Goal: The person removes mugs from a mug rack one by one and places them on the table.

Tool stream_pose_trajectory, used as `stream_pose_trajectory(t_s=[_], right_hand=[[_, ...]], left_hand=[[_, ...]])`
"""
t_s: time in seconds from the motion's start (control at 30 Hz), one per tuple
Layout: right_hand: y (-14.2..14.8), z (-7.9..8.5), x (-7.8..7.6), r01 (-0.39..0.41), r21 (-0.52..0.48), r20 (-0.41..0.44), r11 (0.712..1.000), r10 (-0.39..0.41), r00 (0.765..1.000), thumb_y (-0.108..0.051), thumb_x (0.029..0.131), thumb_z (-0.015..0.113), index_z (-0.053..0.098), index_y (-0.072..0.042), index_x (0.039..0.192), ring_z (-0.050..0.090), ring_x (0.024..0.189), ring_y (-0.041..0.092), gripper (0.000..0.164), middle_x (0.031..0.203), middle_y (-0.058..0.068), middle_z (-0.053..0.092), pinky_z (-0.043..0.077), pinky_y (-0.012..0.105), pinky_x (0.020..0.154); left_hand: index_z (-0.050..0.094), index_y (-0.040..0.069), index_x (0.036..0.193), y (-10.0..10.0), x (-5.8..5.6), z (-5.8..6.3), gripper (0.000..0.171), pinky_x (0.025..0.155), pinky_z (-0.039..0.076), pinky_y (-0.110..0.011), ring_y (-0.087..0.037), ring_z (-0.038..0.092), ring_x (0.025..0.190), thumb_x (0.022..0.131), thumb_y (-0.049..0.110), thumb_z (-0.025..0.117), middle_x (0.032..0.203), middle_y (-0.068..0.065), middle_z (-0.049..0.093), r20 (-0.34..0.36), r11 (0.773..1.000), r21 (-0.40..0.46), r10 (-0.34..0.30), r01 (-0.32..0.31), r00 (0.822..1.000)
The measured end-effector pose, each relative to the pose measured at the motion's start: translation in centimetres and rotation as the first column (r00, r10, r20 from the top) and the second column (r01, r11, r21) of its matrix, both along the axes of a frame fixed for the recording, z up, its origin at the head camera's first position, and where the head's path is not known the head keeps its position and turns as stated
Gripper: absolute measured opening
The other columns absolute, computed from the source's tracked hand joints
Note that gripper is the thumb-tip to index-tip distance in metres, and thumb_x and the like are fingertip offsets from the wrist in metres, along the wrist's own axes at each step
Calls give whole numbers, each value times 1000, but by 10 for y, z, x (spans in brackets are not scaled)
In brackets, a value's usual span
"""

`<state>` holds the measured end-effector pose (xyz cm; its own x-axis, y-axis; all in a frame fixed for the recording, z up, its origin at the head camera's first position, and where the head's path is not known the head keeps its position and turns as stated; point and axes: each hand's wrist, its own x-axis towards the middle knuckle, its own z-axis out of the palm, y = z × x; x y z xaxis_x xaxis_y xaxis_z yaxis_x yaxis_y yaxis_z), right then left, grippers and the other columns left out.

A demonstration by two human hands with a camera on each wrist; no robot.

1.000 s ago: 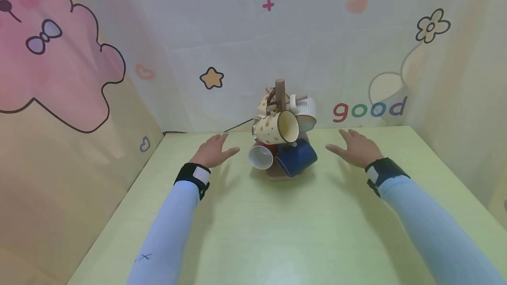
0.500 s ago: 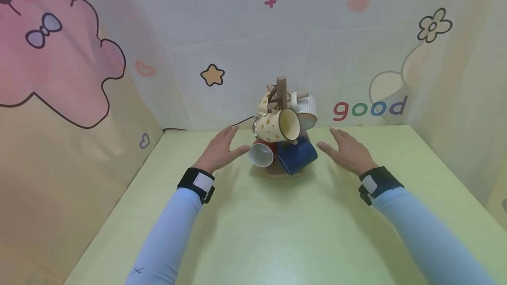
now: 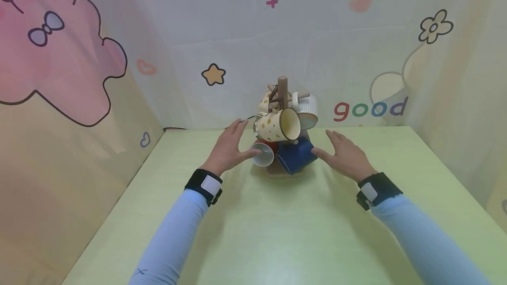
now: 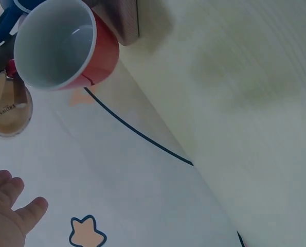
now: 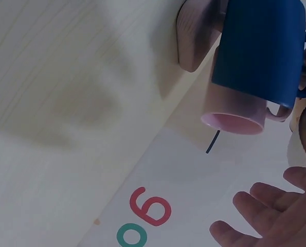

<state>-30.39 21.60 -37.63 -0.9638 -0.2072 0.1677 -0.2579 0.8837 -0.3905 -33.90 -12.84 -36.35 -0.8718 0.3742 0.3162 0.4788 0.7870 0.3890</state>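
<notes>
Crowded mug rack (image 3: pixel 282 90) at back of counter (image 3: pixel 269 232)

The left hand (image 3: pixel 225 151) and right hand (image 3: pixel 347 156) are held alongside, fingers wide. Between them, a red mug (image 4: pixel 65 46) and blue mug (image 3: pixel 297 155) are hung below a spotted mug (image 3: pixel 273 127); a pink mug (image 5: pixel 235 112) is partly blocked by the blue.

Toward the back of the table (image 3: pixel 273 223), a rack (image 3: pixel 282 89) stands before you, with mugs (image 3: pixel 272 127) hung on it. Your left hand (image 3: pixel 227 149) is to its left, your right hand (image 3: pixel 348 155) to its right. A backdrop (image 3: pixel 229 30) rises behind the table.
</notes>
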Motion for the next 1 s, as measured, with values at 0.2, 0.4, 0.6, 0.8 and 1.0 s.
stream_pose_trajectory(t_s=[0.2,0.4,0.6,0.8,1.0], right_hand=[[-13,1,6,-18,1,-41,1000,18,999,-70,93,46,24,3,154,28,140,50,98,154,31,28,30,67,105],[-28,5,11,-36,11,-58,999,36,998,-69,92,49,26,3,154,28,141,48,98,155,30,29,32,66,105],[-36,7,14,-46,3,-69,999,46,997,-68,92,50,27,2,154,31,140,48,96,154,29,31,34,66,104],[-48,8,15,-61,-38,-116,997,56,992,-67,91,54,34,-3,152,36,138,45,91,152,25,38,37,64,102],[-65,10,18,-45,-111,-155,993,28,988,-69,87,59,33,-2,152,44,131,44,97,146,27,45,41,62,99]], left_hand=[[22,13,158,3,2,2,102,114,27,-54,-35,25,146,82,56,75,163,-14,20,-29,1000,-1,-14,14,999],[25,11,157,9,4,2,102,114,28,-53,-36,27,145,81,54,77,161,-16,23,-72,1000,2,-25,25,997],[27,10,156,19,7,1,102,114,29,-52,-36,30,143,79,49,81,158,-18,27,-160,998,-4,-56,56,986],[23,11,157,27,10,2,105,114,27,-52,-36,29,144,79,49,81,160,-17,26,-177,997,-9,-78,77,981],[22,11,158,30,11,3,105,115,27,-51,-36,29,144,79,49,81,160,-17,26,-178,997,-12,-79,78,981]])
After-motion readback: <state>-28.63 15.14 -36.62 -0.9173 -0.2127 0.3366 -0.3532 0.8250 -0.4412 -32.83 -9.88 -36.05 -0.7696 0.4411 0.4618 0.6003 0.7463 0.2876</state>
